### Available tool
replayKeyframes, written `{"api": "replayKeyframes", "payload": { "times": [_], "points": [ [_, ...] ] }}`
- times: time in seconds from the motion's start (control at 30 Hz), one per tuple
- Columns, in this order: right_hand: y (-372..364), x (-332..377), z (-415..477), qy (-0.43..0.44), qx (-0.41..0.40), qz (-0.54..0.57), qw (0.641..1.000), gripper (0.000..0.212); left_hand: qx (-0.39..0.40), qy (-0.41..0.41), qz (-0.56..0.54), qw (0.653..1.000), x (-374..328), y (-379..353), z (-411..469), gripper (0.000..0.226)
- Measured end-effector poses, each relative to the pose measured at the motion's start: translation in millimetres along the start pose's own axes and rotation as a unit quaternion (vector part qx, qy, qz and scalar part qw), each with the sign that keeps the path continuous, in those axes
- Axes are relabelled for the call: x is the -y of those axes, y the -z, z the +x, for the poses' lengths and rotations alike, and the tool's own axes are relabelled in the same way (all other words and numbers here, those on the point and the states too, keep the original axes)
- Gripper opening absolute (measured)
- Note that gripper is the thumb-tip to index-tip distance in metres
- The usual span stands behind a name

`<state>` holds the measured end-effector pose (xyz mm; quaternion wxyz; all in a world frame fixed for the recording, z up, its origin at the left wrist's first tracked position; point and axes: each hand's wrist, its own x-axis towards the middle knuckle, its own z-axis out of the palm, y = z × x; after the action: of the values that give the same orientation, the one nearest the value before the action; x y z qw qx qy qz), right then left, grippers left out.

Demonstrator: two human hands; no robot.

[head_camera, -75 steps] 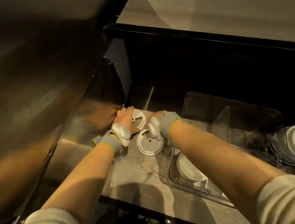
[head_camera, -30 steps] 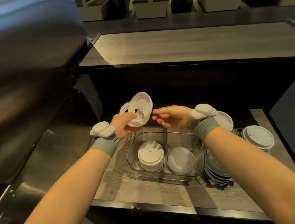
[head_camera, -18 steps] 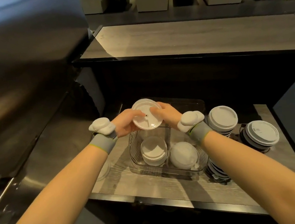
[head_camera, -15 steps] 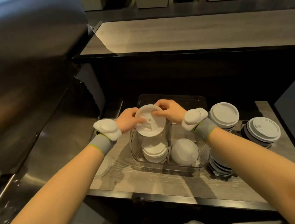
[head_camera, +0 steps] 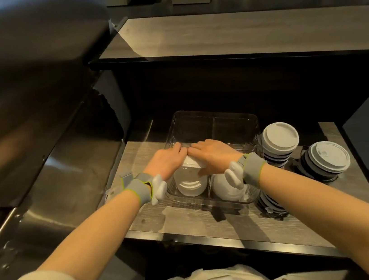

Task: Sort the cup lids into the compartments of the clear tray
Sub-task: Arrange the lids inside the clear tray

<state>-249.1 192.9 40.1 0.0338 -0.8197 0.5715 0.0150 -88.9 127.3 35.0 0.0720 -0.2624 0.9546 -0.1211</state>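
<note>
A clear tray with several compartments stands on the low wooden shelf. Its near-left compartment holds a stack of white lids; more white lids fill the near-right one, and the two far compartments look empty. My left hand and my right hand lie palm down side by side on a white lid atop the near-left stack. Their fingers are fairly straight and the fingertips meet over the lid. Most of that lid is hidden under them.
Right of the tray stand stacks of lids with white tops, and a lower stack sits at the tray's near-right corner. A steel surface slopes along the left. A raised wooden counter rises behind.
Both hands carried a white lid from the left part of the shelf over to the tray and lowered it onto the near-left stack. They now lie flat on top of it.
</note>
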Motion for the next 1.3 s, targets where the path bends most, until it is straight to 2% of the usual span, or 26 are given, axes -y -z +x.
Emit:
{"api": "replayKeyframes", "payload": {
  "times": [0.07, 0.1, 0.2, 0.27, 0.33, 0.4, 0.47, 0.57, 0.67, 0.73, 0.8, 0.87, 0.93, 0.97, 1.03, 1.1, 1.2, 1.3],
  "points": [
    [1.7, -4.6, -5.5, 0.009, 0.002, 0.024, 1.000, 0.075, 0.006, -0.015, 0.030, 0.999, -3.7, 5.9, 0.7, 0.034],
    [2.8, -7.1, -8.6, 0.015, -0.004, 0.026, 1.000, 0.074, -0.021, -0.023, 0.050, 0.998, -6.7, 7.1, -0.5, 0.033],
    [3.0, -8.6, -15.9, 0.042, -0.045, 0.016, 0.998, 0.061, -0.109, -0.039, 0.083, 0.990, -11.6, 14.9, -7.5, 0.035],
    [-0.1, -4.8, -16.8, 0.045, -0.051, 0.021, 0.997, 0.052, -0.128, -0.046, 0.069, 0.988, -12.3, 10.6, -9.8, 0.035],
    [-6.0, -1.2, -15.8, 0.042, -0.034, 0.023, 0.998, 0.050, -0.115, -0.050, 0.071, 0.990, -14.1, 4.4, -12.1, 0.027],
    [-9.6, -1.0, -13.2, 0.041, -0.004, 0.021, 0.999, 0.049, -0.054, -0.046, 0.084, 0.994, -15.9, -7.7, -14.5, 0.018],
    [-8.0, -2.1, -8.5, 0.046, 0.034, 0.013, 0.998, 0.046, -0.012, -0.058, 0.089, 0.994, -12.8, -19.5, -13.2, 0.028],
    [-2.9, -7.3, -1.7, 0.055, 0.071, -0.030, 0.996, 0.041, 0.033, -0.077, 0.033, 0.996, -3.7, -16.1, -6.4, 0.030],
    [-3.8, -8.6, -2.3, 0.084, 0.070, -0.051, 0.993, 0.033, 0.071, -0.105, 0.018, 0.992, 4.0, -9.4, -8.4, 0.034],
    [-4.2, -7.8, -2.4, 0.078, 0.061, -0.023, 0.995, 0.029, 0.075, -0.104, 0.009, 0.992, 6.2, -6.6, -14.5, 0.032],
    [1.8, -6.8, 3.5, 0.047, 0.038, 0.032, 0.998, 0.025, 0.028, -0.083, -0.029, 0.996, 8.5, 0.7, -20.9, 0.025],
    [10.2, -5.6, 13.5, 0.022, 0.007, 0.074, 0.997, 0.022, -0.097, -0.048, -0.075, 0.991, 14.5, 7.7, -28.2, 0.020],
    [19.2, -1.1, 25.4, 0.004, -0.025, 0.095, 0.995, 0.021, -0.195, 0.048, -0.142, 0.969, 26.1, 8.9, -38.2, 0.023],
    [22.7, 2.4, 31.3, -0.001, -0.040, 0.102, 0.994, 0.021, -0.203, 0.116, -0.193, 0.953, 32.7, 6.6, -44.1, 0.022],
    [27.7, 12.9, 45.1, 0.001, -0.061, 0.123, 0.991, 0.021, -0.157, 0.257, -0.253, 0.919, 47.8, -3.3, -55.4, 0.019],
    [30.3, 26.4, 59.3, 0.008, -0.053, 0.146, 0.988, 0.022, -0.055, 0.346, -0.280, 0.894, 62.4, -20.2, -64.7, 0.025],
    [25.4, 48.6, 85.0, 0.015, -0.020, 0.162, 0.986, 0.027, 0.088, 0.391, -0.290, 0.869, 70.7, -41.0, -78.8, 0.044],
    [15.9, 68.8, 118.2, 0.013, 0.035, 0.163, 0.986, 0.032, 0.216, 0.396, -0.295, 0.842, 66.3, -63.8, -93.8, 0.079]
  ]
}}
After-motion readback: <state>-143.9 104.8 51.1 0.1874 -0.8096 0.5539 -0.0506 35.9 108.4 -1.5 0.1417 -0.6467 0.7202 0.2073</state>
